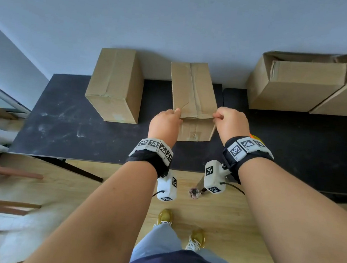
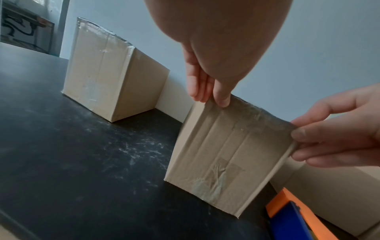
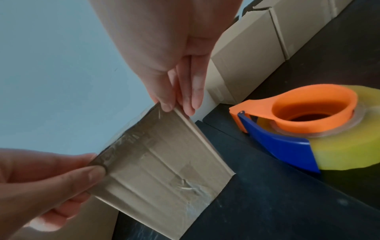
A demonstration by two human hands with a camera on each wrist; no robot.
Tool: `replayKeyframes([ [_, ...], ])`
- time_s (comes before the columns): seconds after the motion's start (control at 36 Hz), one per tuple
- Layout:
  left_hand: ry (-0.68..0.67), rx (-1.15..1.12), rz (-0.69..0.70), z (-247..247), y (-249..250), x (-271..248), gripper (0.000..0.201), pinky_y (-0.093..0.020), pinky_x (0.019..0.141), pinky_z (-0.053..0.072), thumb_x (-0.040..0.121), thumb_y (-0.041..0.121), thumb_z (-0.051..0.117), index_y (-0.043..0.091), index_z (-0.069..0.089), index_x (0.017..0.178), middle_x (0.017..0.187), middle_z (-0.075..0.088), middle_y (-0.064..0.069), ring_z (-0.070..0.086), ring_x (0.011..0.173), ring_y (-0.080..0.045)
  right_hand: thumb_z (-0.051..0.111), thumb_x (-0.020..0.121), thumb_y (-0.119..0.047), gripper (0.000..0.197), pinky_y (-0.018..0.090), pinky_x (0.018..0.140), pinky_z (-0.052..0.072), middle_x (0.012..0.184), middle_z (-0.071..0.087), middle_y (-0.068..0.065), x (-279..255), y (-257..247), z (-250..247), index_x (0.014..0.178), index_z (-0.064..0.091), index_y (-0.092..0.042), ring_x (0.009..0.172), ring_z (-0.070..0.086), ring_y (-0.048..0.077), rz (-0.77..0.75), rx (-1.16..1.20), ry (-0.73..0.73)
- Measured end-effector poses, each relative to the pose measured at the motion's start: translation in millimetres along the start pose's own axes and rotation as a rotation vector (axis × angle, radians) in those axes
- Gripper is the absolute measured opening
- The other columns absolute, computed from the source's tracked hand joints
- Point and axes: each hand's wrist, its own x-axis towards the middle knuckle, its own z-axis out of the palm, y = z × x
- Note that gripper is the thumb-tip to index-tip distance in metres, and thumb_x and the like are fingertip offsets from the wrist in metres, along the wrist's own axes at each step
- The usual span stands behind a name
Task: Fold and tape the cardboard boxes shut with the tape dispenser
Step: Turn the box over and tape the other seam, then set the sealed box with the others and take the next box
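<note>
At the far left of the dark desk (image 1: 64, 121) stands a cardboard box already sealed (image 1: 116, 84), clear tape showing along its seams in the left wrist view. Just to its right sits the box in hand (image 1: 193, 91), its near end lifted between both hands. The left hand (image 1: 166, 123) pinches the near left corner, thumb on the taped top edge and fingers behind. The right hand (image 1: 230, 120) pinches the near right corner the same way, where a side panel edge stands slightly off from the end face. Old, wrinkled tape crosses that end face. Right of the right wrist, close to the box, the orange and blue tape dispenser (image 3: 298, 128) lies on the desk with its clear roll loaded, ungripped. Further right, along the wall, larger open boxes (image 1: 298, 83) wait.

The risk, as I judge it, lies in the corners: both grips are fingertip pinches on thin, creased cardboard, so the box could slip or skew. If the loose panel is not squared first, fresh tape would likely bridge a gap or wrinkle over the old tape and hold poorly. Reaching for the dispenser leaves one hand steadying a light box that could slide.
</note>
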Motion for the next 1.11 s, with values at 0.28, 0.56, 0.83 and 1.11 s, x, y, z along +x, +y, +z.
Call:
replayKeyframes([
  [0.28, 0.123, 0.293, 0.0, -31, -82, 6, 0.018, -0.032, 0.075, 0.04, 0.09, 0.025, 0.057, 0.02, 0.065, 0.105, 0.095, 0.053, -0.002, 0.052, 0.086, -0.023, 0.059, 0.089, -0.008, 0.018, 0.031, 0.076, 0.05, 0.095, 0.072, 0.005, 18, -76, 47, 0.1, 0.072, -0.014, 0.089, 0.065, 0.025, -0.016, 0.057, -0.081],
  [0.56, 0.157, 0.218, -0.017, -34, -136, 32, 0.023, -0.041, 0.095, 0.041, 0.086, 0.014, 0.061, 0.015, 0.065, 0.108, 0.112, 0.057, -0.007, 0.052, 0.106, -0.03, 0.049, 0.094, -0.007, 0.028, 0.029, 0.075, 0.051, 0.101, 0.072, 0.004, 44, -119, 79, 0.108, 0.07, -0.018, 0.092, 0.065, 0.023, -0.021, 0.037, -0.094],
  [0.83, 0.166, 0.045, -0.089, -39, -130, 44, 0.032, -0.036, 0.091, 0.038, 0.079, 0.01, 0.047, 0.008, 0.062, 0.106, 0.116, 0.055, -0.007, 0.05, 0.106, -0.028, 0.045, 0.088, -0.002, 0.033, 0.033, 0.064, 0.049, 0.089, 0.067, 0.003, 46, -123, 72, 0.111, 0.061, -0.02, 0.077, 0.06, 0.024, 0.015, 0.026, -0.092],
  [1.11, 0.176, -0.065, 0.167, -34, -54, 67, 0.04, -0.035, 0.104, 0.03, 0.09, 0.011, 0.046, 0.014, 0.056, 0.128, 0.132, 0.05, -0.005, 0.044, 0.122, -0.025, 0.039, 0.095, -0.008, 0.032, 0.037, 0.075, 0.049, 0.101, 0.066, 0.01, 27, -65, 24, 0.118, 0.06, -0.016, 0.093, 0.061, 0.031, 0.309, 0.025, 0.036],
])
